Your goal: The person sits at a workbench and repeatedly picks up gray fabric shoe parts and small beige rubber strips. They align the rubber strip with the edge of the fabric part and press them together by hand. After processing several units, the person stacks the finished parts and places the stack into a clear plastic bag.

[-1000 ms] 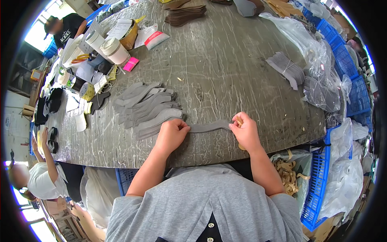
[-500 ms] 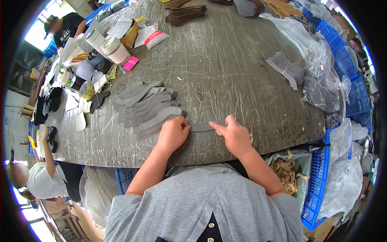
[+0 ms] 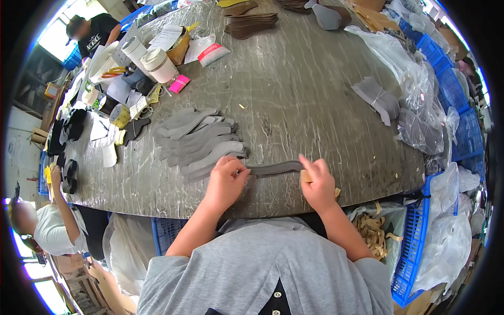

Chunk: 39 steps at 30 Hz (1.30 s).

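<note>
A narrow, gently curved grey fabric-like strip (image 3: 275, 168) stretches across the worktable between my two hands. At its left end, my left hand (image 3: 227, 179) is closed in a pinch, thumb against forefinger. My right hand (image 3: 318, 184) is at the strip's other end, its fingers curled around a small tan piece (image 3: 306, 176) that looks like paper or tape. Its forefinger points up beside the strip; the exact contact there is partly hidden. Just beyond my left hand lies a loose pile of similar grey pieces (image 3: 197, 139), overlapping one another.
A tied grey bundle (image 3: 377, 97) lies at the right near clear plastic bags (image 3: 420, 105). Brown stacked pieces (image 3: 252, 25) sit at the far side. Jars (image 3: 159, 65) and papers crowd the left. Tan scraps (image 3: 371, 233) fill a bag below the table edge. Two people are at the left.
My right hand has moved slightly right and nearer to me, uncovering more of the grey strip and the tan piece. My left hand stays at the strip's left end. The view has shifted slightly.
</note>
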Each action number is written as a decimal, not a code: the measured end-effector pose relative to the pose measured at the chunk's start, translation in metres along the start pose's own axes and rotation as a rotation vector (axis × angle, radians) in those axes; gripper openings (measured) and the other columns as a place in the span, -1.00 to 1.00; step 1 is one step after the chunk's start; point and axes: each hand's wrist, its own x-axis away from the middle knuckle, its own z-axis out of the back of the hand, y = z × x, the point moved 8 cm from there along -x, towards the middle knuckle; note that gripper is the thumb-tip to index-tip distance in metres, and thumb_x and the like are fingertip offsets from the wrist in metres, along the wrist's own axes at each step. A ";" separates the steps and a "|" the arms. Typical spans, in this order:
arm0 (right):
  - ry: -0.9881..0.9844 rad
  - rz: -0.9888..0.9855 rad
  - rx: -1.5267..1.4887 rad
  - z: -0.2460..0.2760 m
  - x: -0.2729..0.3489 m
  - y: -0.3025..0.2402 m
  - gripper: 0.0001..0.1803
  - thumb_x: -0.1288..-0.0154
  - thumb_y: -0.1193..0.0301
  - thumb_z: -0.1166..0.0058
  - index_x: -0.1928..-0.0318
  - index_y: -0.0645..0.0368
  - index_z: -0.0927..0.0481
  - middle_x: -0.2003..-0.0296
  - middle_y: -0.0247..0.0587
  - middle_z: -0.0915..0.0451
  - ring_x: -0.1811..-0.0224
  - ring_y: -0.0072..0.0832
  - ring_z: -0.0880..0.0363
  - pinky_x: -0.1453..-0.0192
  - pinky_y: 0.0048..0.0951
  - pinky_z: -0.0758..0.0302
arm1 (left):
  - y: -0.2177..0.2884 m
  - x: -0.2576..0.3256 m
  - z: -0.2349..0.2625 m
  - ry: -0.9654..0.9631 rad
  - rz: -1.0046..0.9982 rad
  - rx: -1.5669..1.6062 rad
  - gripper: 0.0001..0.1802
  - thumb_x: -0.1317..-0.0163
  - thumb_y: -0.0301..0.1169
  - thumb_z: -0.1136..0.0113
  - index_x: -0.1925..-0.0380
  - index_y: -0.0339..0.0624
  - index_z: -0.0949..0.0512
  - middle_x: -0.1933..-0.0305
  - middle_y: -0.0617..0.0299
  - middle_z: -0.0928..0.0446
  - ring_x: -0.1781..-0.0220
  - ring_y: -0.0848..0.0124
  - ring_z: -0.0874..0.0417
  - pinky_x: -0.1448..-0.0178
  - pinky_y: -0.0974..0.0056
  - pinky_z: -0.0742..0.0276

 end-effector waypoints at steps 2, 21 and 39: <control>0.124 -0.065 -0.120 0.014 0.000 0.009 -0.45 -0.12 0.54 -0.24 -0.17 -0.05 -0.58 0.29 -0.16 -0.44 0.35 -0.24 -0.56 0.31 -0.25 -0.52 | -0.013 0.004 0.026 0.071 0.147 0.134 -0.89 -0.07 -0.57 -0.38 0.44 -0.28 -0.60 0.46 0.18 -0.58 0.46 0.38 -0.56 0.35 0.32 -0.46; -0.450 -0.129 -0.896 -0.022 -0.020 -0.094 -0.74 -0.12 0.46 -0.35 0.20 0.34 -0.65 0.32 -0.17 -0.66 0.28 -0.47 -0.63 0.18 -0.44 -0.54 | 0.103 0.012 -0.018 -0.192 -0.582 -0.103 0.04 -0.07 0.40 0.02 -0.28 -0.29 -0.25 -0.13 -0.11 -0.43 -0.08 -0.07 -0.54 0.01 0.06 -0.59; -0.553 -0.340 -1.063 -0.035 -0.009 -0.078 -0.88 -0.13 0.54 -0.30 0.32 0.30 -0.65 0.41 -0.38 -0.59 0.40 -0.69 -0.51 0.36 -0.59 -0.41 | 0.092 0.012 -0.033 -0.397 -0.418 0.264 0.19 -0.05 0.58 0.19 -0.26 -0.36 -0.25 -0.08 -0.11 -0.46 -0.04 0.09 -0.60 -0.03 0.10 -0.59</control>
